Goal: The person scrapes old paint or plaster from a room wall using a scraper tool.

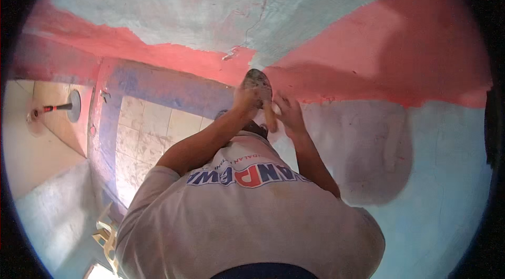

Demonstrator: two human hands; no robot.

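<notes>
Just beyond the shirt [250, 216] is a small trowel [257, 80], its left side pinched by the left hand [248, 101]. The right hand [288, 116], fingers loosely spread, sits beside the handle [270, 117]; blur hides whether it touches. The trowel's rounded blade points away from the shirt and the handle comes back toward it, the long axis slanting slightly right on the way. It is probably light and stiff, perhaps slippery along the smeared blade; the handle should give the surest hold.
</notes>
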